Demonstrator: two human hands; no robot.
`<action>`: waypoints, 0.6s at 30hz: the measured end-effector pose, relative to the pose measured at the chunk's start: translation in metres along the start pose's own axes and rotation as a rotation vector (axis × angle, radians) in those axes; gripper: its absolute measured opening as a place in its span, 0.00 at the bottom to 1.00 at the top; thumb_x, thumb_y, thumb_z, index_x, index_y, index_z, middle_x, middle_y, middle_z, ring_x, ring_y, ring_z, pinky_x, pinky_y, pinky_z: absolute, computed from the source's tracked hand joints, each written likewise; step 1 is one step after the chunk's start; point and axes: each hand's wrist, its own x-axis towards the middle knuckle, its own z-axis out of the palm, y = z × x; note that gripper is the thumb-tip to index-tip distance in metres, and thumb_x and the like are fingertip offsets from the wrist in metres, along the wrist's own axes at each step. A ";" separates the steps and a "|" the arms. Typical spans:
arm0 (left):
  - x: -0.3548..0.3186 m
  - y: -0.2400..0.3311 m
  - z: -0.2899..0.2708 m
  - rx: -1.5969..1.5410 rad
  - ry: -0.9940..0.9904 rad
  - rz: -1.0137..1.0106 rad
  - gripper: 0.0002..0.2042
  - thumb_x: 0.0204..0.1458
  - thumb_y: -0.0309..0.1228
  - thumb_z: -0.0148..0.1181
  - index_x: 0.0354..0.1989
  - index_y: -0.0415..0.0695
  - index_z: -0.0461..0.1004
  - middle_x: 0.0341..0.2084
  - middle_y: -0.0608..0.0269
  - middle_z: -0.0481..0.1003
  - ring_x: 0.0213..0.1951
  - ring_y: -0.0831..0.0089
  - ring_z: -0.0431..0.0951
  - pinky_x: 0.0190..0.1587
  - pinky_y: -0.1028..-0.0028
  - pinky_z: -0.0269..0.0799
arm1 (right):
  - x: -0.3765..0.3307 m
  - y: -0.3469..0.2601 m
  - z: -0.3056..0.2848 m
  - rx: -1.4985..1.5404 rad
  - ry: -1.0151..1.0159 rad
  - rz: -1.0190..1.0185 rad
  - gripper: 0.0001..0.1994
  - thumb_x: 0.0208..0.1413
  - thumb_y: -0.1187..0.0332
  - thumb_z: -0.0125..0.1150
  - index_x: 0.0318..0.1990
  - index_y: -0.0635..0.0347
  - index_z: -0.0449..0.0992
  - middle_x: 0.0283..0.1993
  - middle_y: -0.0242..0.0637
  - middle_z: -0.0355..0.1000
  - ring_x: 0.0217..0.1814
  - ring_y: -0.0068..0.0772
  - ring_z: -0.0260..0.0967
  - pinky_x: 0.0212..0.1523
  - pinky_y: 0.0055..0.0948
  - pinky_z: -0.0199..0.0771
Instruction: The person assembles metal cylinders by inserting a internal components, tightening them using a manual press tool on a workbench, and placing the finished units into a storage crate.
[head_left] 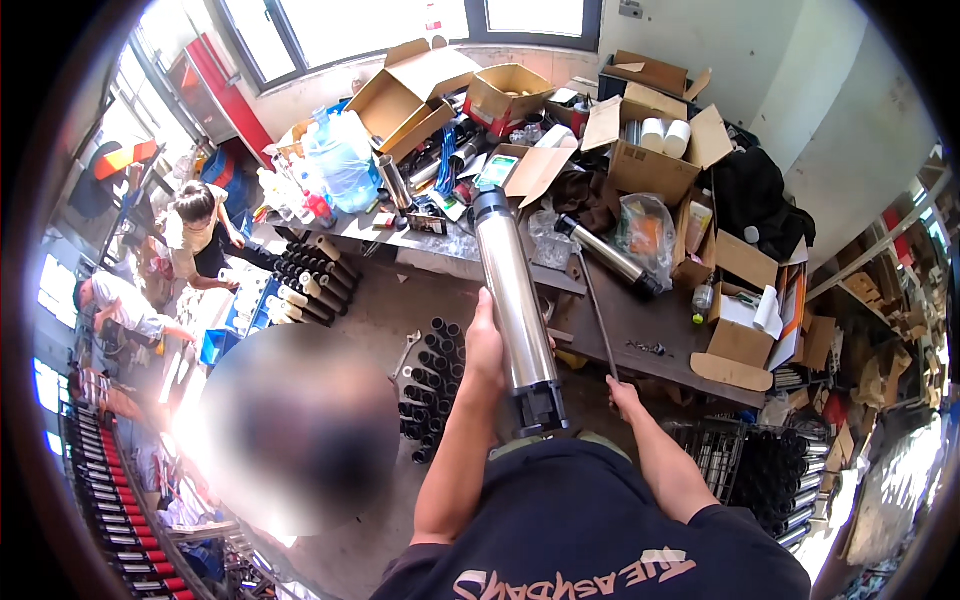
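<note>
My left hand (484,345) is wrapped around a shiny steel cylinder (512,300) with black end fittings; it looks like a pump body. The cylinder leans in front of me, its lower black end close to my shirt. At the bench edge, my right hand (622,397) is closed on the near end of a long thin dark rod (597,310). The rod reaches away across the bench. A second steel cylinder with black ends (610,250) lies on the bench beyond the rod. Small loose metal parts (650,348) lie to the rod's right.
The workbench (690,365) carries cardboard boxes (655,165), a clear plastic bag (645,235) and a water jug (340,165). Black tubes (435,380) and a wrench (406,352) are on the floor. Two people (200,225) work at the left. A blurred patch hides the lower left.
</note>
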 end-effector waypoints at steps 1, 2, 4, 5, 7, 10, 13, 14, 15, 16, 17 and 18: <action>0.000 -0.004 -0.003 0.005 0.016 -0.005 0.32 0.68 0.55 0.26 0.52 0.38 0.69 0.29 0.50 0.76 0.26 0.56 0.79 0.30 0.57 0.79 | -0.006 0.005 0.001 0.017 0.012 0.018 0.18 0.60 0.48 0.61 0.31 0.53 0.72 0.22 0.30 0.66 0.21 0.24 0.63 0.21 0.28 0.63; 0.001 -0.007 -0.005 0.012 0.031 -0.009 0.31 0.68 0.54 0.26 0.52 0.38 0.69 0.29 0.51 0.76 0.25 0.56 0.79 0.30 0.57 0.79 | -0.013 0.010 0.002 0.034 0.023 0.036 0.19 0.60 0.47 0.60 0.29 0.52 0.72 0.22 0.29 0.66 0.21 0.24 0.63 0.20 0.28 0.62; 0.005 -0.009 -0.006 0.019 0.050 -0.036 0.31 0.68 0.54 0.27 0.52 0.38 0.69 0.29 0.51 0.76 0.25 0.55 0.79 0.29 0.57 0.79 | -0.022 0.013 -0.001 -0.017 0.097 0.047 0.20 0.61 0.47 0.59 0.27 0.52 0.71 0.20 0.28 0.64 0.19 0.23 0.62 0.19 0.28 0.61; 0.008 -0.014 -0.006 0.022 0.056 -0.067 0.31 0.68 0.54 0.28 0.52 0.37 0.68 0.29 0.51 0.76 0.25 0.55 0.80 0.29 0.56 0.80 | -0.027 0.026 -0.006 -0.039 0.143 0.066 0.21 0.61 0.46 0.59 0.26 0.52 0.70 0.19 0.27 0.63 0.19 0.23 0.62 0.18 0.28 0.60; 0.014 -0.023 -0.013 0.014 0.068 -0.097 0.30 0.68 0.54 0.30 0.52 0.37 0.68 0.31 0.48 0.76 0.26 0.54 0.80 0.30 0.56 0.80 | -0.039 0.044 -0.007 -0.274 0.420 -0.208 0.28 0.58 0.43 0.59 0.22 0.61 0.73 0.18 0.35 0.68 0.23 0.35 0.69 0.27 0.38 0.66; 0.014 -0.035 -0.022 -0.063 0.038 -0.172 0.29 0.68 0.54 0.32 0.52 0.36 0.67 0.34 0.47 0.76 0.30 0.55 0.81 0.33 0.57 0.80 | -0.097 0.031 -0.017 -0.397 0.445 -0.102 0.31 0.54 0.37 0.58 0.28 0.64 0.79 0.25 0.53 0.74 0.35 0.55 0.77 0.39 0.46 0.72; 0.014 -0.051 -0.038 -0.106 -0.039 -0.210 0.27 0.65 0.52 0.40 0.53 0.37 0.67 0.36 0.47 0.76 0.30 0.54 0.80 0.32 0.57 0.80 | -0.137 0.061 -0.033 -0.404 0.512 -0.153 0.32 0.55 0.37 0.59 0.26 0.65 0.78 0.21 0.53 0.71 0.29 0.52 0.76 0.35 0.44 0.72; 0.014 -0.059 -0.051 -0.193 -0.051 -0.260 0.27 0.64 0.51 0.43 0.54 0.36 0.67 0.38 0.46 0.76 0.30 0.55 0.80 0.33 0.58 0.80 | -0.149 0.069 -0.042 -0.392 0.516 -0.190 0.31 0.56 0.39 0.59 0.24 0.65 0.77 0.19 0.51 0.68 0.23 0.49 0.72 0.30 0.44 0.69; 0.012 -0.062 -0.058 -0.276 -0.054 -0.308 0.27 0.62 0.50 0.46 0.54 0.36 0.67 0.39 0.46 0.76 0.30 0.55 0.79 0.33 0.59 0.80 | -0.162 0.071 -0.048 -0.390 0.540 -0.293 0.30 0.60 0.44 0.59 0.21 0.68 0.72 0.14 0.42 0.59 0.18 0.26 0.57 0.23 0.38 0.59; 0.007 -0.059 -0.043 -0.368 0.031 -0.362 0.24 0.58 0.47 0.49 0.50 0.37 0.68 0.37 0.47 0.77 0.27 0.59 0.79 0.29 0.64 0.79 | -0.174 0.071 -0.055 -0.384 0.538 -0.320 0.29 0.61 0.47 0.59 0.20 0.68 0.71 0.13 0.40 0.57 0.18 0.24 0.53 0.21 0.38 0.56; 0.005 -0.057 -0.040 -0.443 0.063 -0.412 0.26 0.57 0.46 0.50 0.53 0.35 0.67 0.40 0.45 0.76 0.28 0.59 0.78 0.30 0.64 0.79 | -0.189 0.058 -0.059 -0.377 0.538 -0.372 0.27 0.61 0.50 0.60 0.20 0.68 0.70 0.13 0.40 0.55 0.17 0.23 0.51 0.20 0.37 0.53; 0.007 -0.057 -0.040 -0.441 0.031 -0.387 0.26 0.57 0.46 0.50 0.54 0.34 0.67 0.40 0.44 0.76 0.29 0.58 0.78 0.30 0.65 0.79 | -0.199 0.050 -0.064 -0.360 0.525 -0.396 0.26 0.59 0.51 0.62 0.20 0.67 0.71 0.13 0.42 0.56 0.16 0.28 0.53 0.20 0.37 0.55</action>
